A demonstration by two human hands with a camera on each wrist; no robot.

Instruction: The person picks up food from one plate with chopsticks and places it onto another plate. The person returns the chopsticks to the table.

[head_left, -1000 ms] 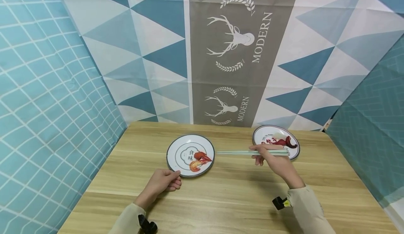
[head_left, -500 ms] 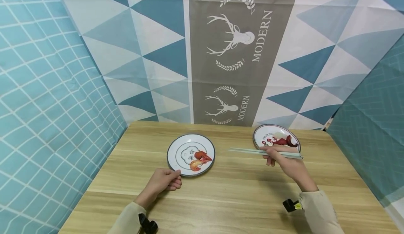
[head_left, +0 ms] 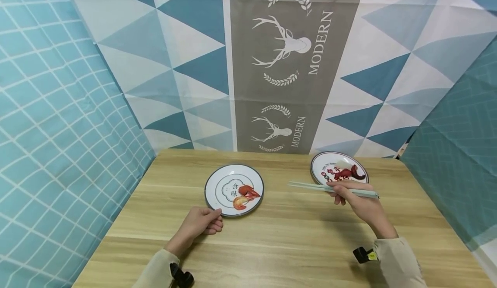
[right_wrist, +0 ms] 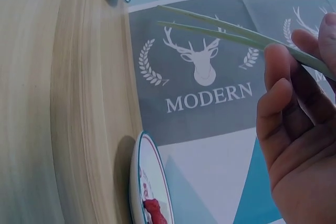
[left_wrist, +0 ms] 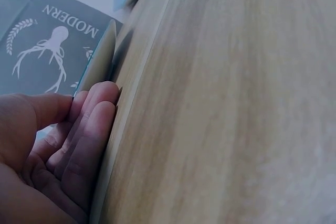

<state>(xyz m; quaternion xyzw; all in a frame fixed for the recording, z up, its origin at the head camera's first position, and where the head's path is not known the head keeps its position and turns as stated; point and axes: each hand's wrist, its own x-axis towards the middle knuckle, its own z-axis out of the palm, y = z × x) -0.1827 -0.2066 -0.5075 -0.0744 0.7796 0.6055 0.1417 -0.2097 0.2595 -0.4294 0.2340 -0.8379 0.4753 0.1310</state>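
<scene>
My left hand pinches the near rim of a white plate with a dark edge, its thumb on top. In the left wrist view, the fingers curl at the plate's underside. A cooked shrimp and a red shellfish-like piece lie on that plate. My right hand grips pale green chopsticks above the table, tips pointing left and slightly apart, with no food between them. Behind that hand is another white plate, bearing a dark red curved piece and a whitish piece.
The wooden table meets a patterned cloth backdrop at its far edge. Blue grid cloth hangs on the left, teal cloth on the right. Each wrist wears a small black camera.
My right hand has moved right with the chopsticks, whose tips have drawn away from the left plate. The left hand still pinches the rim, and the food on both plates lies as before.
</scene>
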